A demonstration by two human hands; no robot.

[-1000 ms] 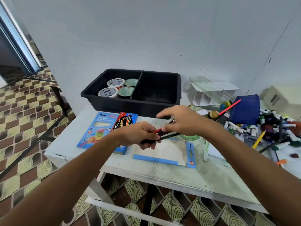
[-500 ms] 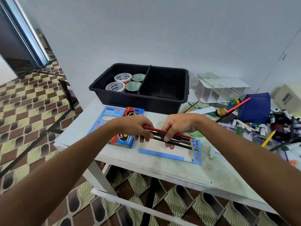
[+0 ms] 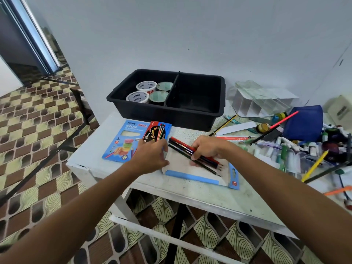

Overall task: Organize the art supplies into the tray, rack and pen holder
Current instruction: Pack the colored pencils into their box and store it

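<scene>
My right hand (image 3: 207, 147) grips a bundle of colored pencils (image 3: 181, 146), red, black and blue, lying slantwise over a flat blue-and-white pencil box (image 3: 198, 173) near the table's front. My left hand (image 3: 152, 155) pinches the left end of that box, apart from the pencils. Behind them stands the black two-part tray (image 3: 171, 117); several paint tubs (image 3: 141, 92) fill its left half, and the right half holds nothing I can see. A clear plastic divided holder (image 3: 261, 100) lies to the tray's right.
Two closed pencil boxes, a blue neon one (image 3: 122, 141) and a red-black one (image 3: 156, 130), lie at the left. The table's right side is heaped with markers, paint tubes and pencils (image 3: 304, 159), plus a blue pouch (image 3: 304, 122). The table's front edge (image 3: 190, 199) is close to my arms.
My left hand let go of the pencil ends and moved left to the box's edge. My right hand now holds the bundle alone, lower over the box. The view has moved closer.
</scene>
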